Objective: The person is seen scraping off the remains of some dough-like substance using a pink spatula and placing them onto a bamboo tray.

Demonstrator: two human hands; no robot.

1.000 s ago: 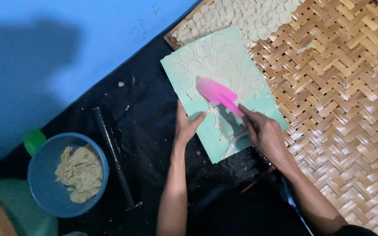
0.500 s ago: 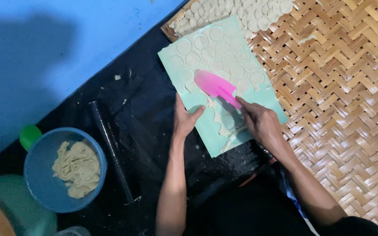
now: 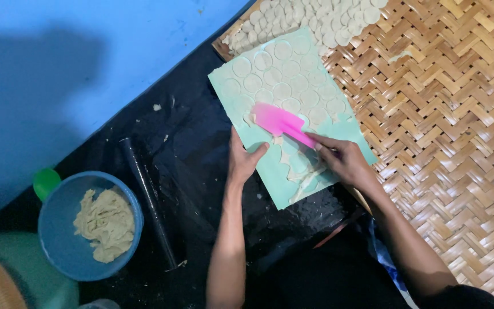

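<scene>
Far left sits a blue bowl (image 3: 90,226) of dough, then a black rolling pin (image 3: 148,200). Left hand (image 3: 243,159) lies flat, grip released, pinning the mint board (image 3: 270,166) on the black sheet. Right hand (image 3: 341,160) is clenched around the pink scraper (image 3: 280,121), whose blade lies among the cut dough rounds (image 3: 284,71).

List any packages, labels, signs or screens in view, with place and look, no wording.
None in view: no package, label, sign or screen. Only bare items: a mint-green mat under the left hand, a pink scraper in the right hand, a blue bowl of dough at lower left.
</scene>
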